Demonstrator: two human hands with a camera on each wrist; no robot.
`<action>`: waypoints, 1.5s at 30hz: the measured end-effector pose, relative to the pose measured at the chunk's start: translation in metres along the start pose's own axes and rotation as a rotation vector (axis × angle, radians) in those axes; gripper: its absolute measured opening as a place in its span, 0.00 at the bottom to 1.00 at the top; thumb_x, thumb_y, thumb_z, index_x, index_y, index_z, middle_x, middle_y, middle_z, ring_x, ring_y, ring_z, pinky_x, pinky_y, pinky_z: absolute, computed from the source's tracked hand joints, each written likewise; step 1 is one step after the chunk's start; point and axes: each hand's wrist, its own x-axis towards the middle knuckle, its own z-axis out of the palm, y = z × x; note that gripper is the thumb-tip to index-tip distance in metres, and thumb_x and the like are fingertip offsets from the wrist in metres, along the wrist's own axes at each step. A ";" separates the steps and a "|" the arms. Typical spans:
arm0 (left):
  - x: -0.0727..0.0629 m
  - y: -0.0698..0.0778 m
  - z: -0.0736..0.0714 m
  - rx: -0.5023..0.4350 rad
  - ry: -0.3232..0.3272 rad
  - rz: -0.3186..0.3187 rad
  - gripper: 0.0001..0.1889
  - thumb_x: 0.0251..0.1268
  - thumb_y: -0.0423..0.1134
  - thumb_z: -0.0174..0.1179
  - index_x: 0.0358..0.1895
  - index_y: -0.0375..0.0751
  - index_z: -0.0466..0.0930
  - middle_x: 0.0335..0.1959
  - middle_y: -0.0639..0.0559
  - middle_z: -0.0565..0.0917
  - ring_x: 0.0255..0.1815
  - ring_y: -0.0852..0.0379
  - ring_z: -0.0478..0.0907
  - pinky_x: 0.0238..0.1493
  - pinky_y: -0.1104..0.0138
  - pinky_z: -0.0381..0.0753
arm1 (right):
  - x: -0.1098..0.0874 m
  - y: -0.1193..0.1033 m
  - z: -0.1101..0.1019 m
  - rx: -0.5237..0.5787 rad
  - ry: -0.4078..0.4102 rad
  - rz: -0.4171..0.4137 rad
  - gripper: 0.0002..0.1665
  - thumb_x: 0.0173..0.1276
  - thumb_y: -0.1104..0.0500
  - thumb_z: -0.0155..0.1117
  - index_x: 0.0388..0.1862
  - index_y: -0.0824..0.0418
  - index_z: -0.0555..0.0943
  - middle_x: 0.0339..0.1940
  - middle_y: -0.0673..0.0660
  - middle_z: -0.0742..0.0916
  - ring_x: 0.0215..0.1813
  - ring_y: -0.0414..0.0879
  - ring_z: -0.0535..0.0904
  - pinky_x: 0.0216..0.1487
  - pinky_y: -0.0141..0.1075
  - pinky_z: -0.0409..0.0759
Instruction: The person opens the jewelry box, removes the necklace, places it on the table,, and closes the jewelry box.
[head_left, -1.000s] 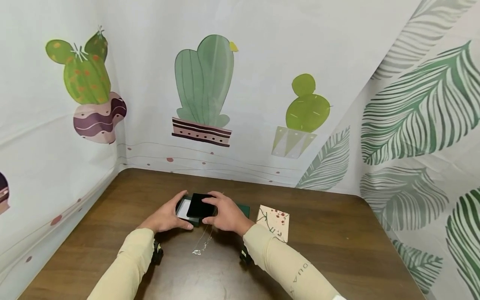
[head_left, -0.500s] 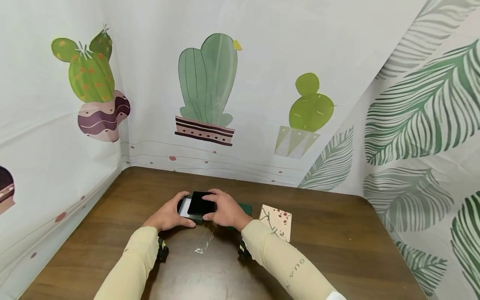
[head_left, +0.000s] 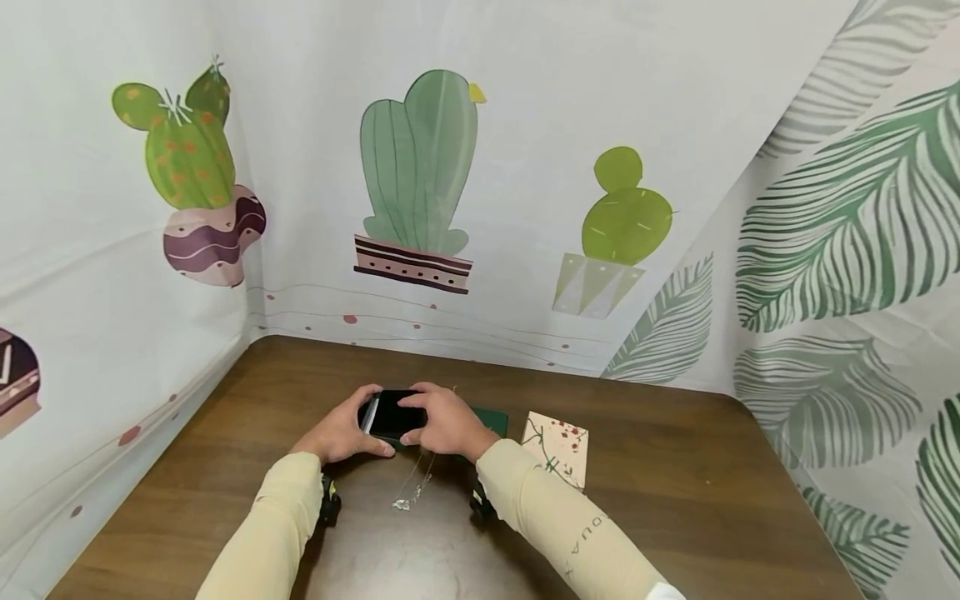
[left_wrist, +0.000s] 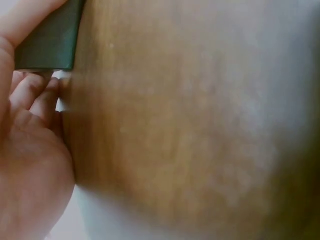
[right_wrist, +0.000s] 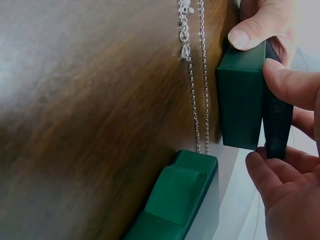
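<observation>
My left hand [head_left: 337,429] grips a small dark green box [right_wrist: 241,105] by its sides, thumb on the near side. Between the thumb and fingers of my right hand [head_left: 448,423] is a black padded insert [head_left: 397,415], lying over the box's open top. A narrow strip of the box's pale inside shows at the left. In the right wrist view the insert stands slightly proud of the box edge. A silver chain necklace [right_wrist: 192,85] lies on the table in front of the hands, its pendant [head_left: 402,504] nearest me. The left wrist view catches only a corner of the box.
A green box lid [head_left: 492,422] lies just right of the right hand, partly hidden by it. Further right is a cream card [head_left: 558,448] with a red blossom print, partly under the right sleeve. Printed cloth [head_left: 525,167] hangs behind the wooden table [head_left: 660,467].
The black insert has shifted left and lower over the box, so less of the pale inside shows. My right hand moved with it, while the left keeps its grip.
</observation>
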 end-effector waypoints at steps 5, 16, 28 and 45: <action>0.001 0.000 -0.001 -0.002 0.001 0.021 0.59 0.42 0.51 0.86 0.78 0.45 0.59 0.67 0.35 0.75 0.60 0.44 0.77 0.62 0.48 0.76 | 0.004 -0.002 0.002 -0.020 0.004 -0.015 0.31 0.66 0.50 0.77 0.68 0.52 0.83 0.76 0.57 0.77 0.70 0.54 0.80 0.67 0.42 0.81; 0.002 -0.001 0.006 -0.026 -0.012 0.020 0.58 0.43 0.51 0.86 0.78 0.45 0.59 0.74 0.36 0.72 0.70 0.39 0.73 0.69 0.42 0.73 | 0.008 -0.008 0.005 -0.010 -0.019 0.036 0.32 0.63 0.51 0.79 0.67 0.52 0.84 0.76 0.57 0.78 0.70 0.56 0.80 0.66 0.44 0.82; 0.005 0.000 0.007 -0.049 0.012 0.040 0.56 0.41 0.47 0.86 0.76 0.44 0.61 0.72 0.39 0.74 0.67 0.42 0.74 0.69 0.46 0.73 | 0.010 -0.007 0.006 -0.032 -0.016 0.032 0.35 0.61 0.45 0.81 0.67 0.50 0.84 0.76 0.56 0.78 0.72 0.55 0.78 0.69 0.43 0.81; -0.001 0.003 0.002 -0.058 0.024 0.036 0.55 0.42 0.43 0.86 0.75 0.41 0.61 0.72 0.37 0.74 0.69 0.40 0.73 0.71 0.43 0.70 | 0.011 -0.005 0.010 0.038 -0.050 0.017 0.32 0.72 0.51 0.68 0.73 0.54 0.78 0.80 0.56 0.74 0.74 0.54 0.78 0.70 0.44 0.79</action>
